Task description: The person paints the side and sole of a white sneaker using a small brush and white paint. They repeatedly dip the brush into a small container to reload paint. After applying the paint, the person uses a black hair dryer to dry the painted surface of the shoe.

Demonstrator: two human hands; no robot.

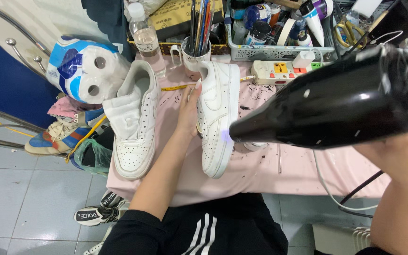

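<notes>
— Your left hand is gripping the white sneaker, isn't it?

— Yes. You are holding it tipped on its side over the pink table cover, with your fingers closing around the heel end and one long nail showing beside the collar. The toe is pointing back toward you.

— And my right hand?

— Your right hand is closing around the black hair dryer. You are aiming its nozzle at the sneaker's side, and the nozzle tip is sitting just beside the shoe; whether it is touching, I cannot tell.

— What is lying next to the shoe I am holding?

— A second white sneaker is resting on the table's left part, sole down, its toe hanging near the edge. Behind it a water bottle is standing, and a mug full of brushes is standing just behind your fingertips. A white power strip is lying further right, in front of a basket of paint bottles.

— Anything off the table?

— A pack of toilet rolls is sitting to the left, above a colourful sneaker.
</notes>
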